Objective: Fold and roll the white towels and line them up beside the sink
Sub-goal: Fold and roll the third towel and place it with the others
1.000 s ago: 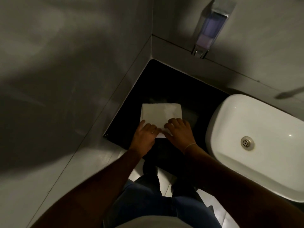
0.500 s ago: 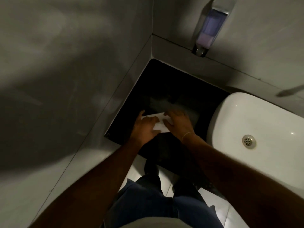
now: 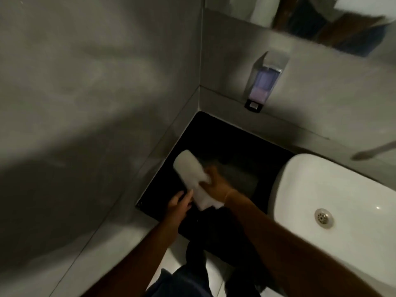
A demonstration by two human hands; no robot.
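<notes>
A rolled white towel (image 3: 190, 173) lies slanted on the black counter (image 3: 227, 138), its far end pointing toward the left wall. My right hand (image 3: 216, 182) grips its near right side, fingers wrapped over the roll. My left hand (image 3: 179, 203) rests at the counter's front edge, fingertips touching the towel's near end, where a loose flap (image 3: 206, 201) sticks out. The white sink (image 3: 342, 200) stands to the right of the towel. The picture is blurred by motion.
Grey walls meet in a corner behind the counter. A soap dispenser (image 3: 262, 82) with purple liquid hangs on the back wall above the counter. A mirror edge (image 3: 321, 22) shows at the top right. Below are white floor tiles and my dark trousers.
The flat folded towel has been rolled up away from me under both hands, then turned and shifted left so it lies slanted. The camera view has tilted upward.
</notes>
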